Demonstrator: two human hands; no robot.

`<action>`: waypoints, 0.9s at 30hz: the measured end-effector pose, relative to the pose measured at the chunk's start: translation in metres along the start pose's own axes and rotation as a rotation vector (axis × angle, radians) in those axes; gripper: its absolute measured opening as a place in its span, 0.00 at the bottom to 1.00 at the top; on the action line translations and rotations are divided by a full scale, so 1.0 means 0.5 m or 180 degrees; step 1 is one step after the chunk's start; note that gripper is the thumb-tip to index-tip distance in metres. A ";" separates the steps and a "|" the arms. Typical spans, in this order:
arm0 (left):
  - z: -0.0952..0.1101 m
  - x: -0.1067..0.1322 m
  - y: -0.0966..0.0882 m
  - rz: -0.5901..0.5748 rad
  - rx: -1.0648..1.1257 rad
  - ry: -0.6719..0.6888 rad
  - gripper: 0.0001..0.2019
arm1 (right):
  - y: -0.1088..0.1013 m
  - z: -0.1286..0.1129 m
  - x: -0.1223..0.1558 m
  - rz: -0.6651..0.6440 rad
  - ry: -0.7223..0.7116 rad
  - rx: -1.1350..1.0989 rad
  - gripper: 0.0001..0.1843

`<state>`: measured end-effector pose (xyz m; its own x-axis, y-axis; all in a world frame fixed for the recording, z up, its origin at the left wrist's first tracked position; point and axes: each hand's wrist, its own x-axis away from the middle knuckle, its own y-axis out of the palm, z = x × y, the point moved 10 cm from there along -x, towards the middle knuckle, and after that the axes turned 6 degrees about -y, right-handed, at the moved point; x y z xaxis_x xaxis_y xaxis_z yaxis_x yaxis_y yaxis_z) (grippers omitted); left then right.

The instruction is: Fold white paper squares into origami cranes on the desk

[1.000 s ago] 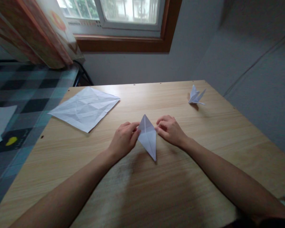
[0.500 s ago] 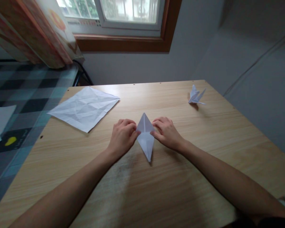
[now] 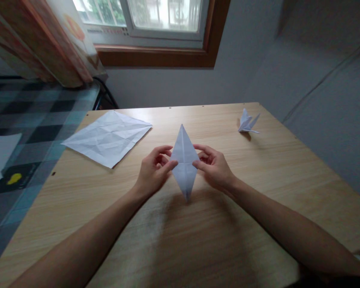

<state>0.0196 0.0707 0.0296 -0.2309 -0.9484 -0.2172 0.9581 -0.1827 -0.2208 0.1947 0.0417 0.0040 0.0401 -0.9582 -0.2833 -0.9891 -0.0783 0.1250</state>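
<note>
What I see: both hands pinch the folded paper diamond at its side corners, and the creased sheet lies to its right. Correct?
No. The head view shows the creased sheet lying left of the folded paper diamond; the left hand and right hand do pinch its side corners.

We see a white folded paper (image 3: 184, 160) against the pale, honey-coloured wood grain of the table (image 3: 258, 192). Near it lie a white creased sheet (image 3: 108, 136), crossed by a lattice of fold lines, and a small white paper crane (image 3: 247, 122). To the left we find a checked cloth (image 3: 39, 128) in black, grey and teal, a curtain (image 3: 48, 44) in orange-red and cream, a brown window frame (image 3: 168, 57) and a grey wall (image 3: 183, 86).
</note>
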 end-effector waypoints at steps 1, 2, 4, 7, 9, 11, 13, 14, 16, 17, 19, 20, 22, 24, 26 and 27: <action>-0.005 -0.002 0.004 -0.0089 0.0050 -0.0068 0.11 | 0.001 -0.010 -0.001 0.0019 -0.0061 0.0014 0.21; -0.006 -0.003 0.007 -0.0170 0.0060 -0.0075 0.09 | 0.000 -0.023 -0.002 0.0046 -0.0154 0.0106 0.18; 0.003 -0.001 0.010 -0.0237 -0.0020 0.0052 0.07 | -0.007 -0.056 -0.001 0.0157 -0.0400 0.0508 0.12; 0.047 0.019 -0.008 0.0134 -0.0366 0.0614 0.05 | -0.015 -0.121 0.010 0.0395 -0.0903 0.1235 0.06; 0.089 0.050 -0.024 0.0602 -0.0660 0.1224 0.04 | -0.007 -0.169 0.023 0.0449 -0.1363 0.1501 0.07; 0.123 0.086 -0.026 0.0886 -0.0860 0.1824 0.07 | 0.005 -0.209 0.039 0.0421 -0.1855 0.1603 0.09; 0.136 0.102 -0.015 0.0868 -0.1051 0.2142 0.08 | 0.011 -0.226 0.051 0.0383 -0.2174 0.1706 0.09; 0.133 0.098 -0.008 0.0786 -0.1164 0.2135 0.08 | 0.012 -0.223 0.052 0.0340 -0.2224 0.1803 0.09; 0.113 0.076 0.007 0.0556 -0.1430 0.1863 0.09 | 0.015 -0.193 0.045 0.0147 -0.2096 0.2112 0.11; 0.099 0.062 0.013 0.0438 -0.1561 0.1672 0.10 | 0.018 -0.167 0.037 -0.0039 -0.1914 0.2293 0.11; 0.074 0.041 0.028 0.0145 -0.1832 0.1370 0.12 | 0.022 -0.108 0.023 -0.0444 -0.1481 0.2642 0.14; 0.062 0.035 0.040 -0.0043 -0.1986 0.1272 0.12 | 0.027 -0.081 0.020 -0.0698 -0.1302 0.2750 0.16; 0.044 0.030 0.060 -0.0369 -0.2286 0.1129 0.10 | 0.027 -0.050 0.015 -0.0915 -0.1066 0.2855 0.18; 0.034 0.030 0.068 -0.0504 -0.2491 0.1032 0.06 | 0.020 -0.042 0.010 -0.0872 -0.0944 0.2843 0.17; 0.032 0.031 0.068 -0.0501 -0.2541 0.0995 0.07 | 0.008 -0.041 0.005 -0.0683 -0.0822 0.2855 0.14; 0.032 0.031 0.068 -0.0497 -0.2541 0.0988 0.07 | 0.000 -0.040 0.003 -0.0569 -0.0738 0.2912 0.11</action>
<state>0.0512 0.0457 0.0338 -0.4971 -0.7928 -0.3525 0.5329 0.0417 -0.8452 0.1974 0.0350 0.0227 0.2691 -0.8669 -0.4197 -0.7028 0.1211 -0.7010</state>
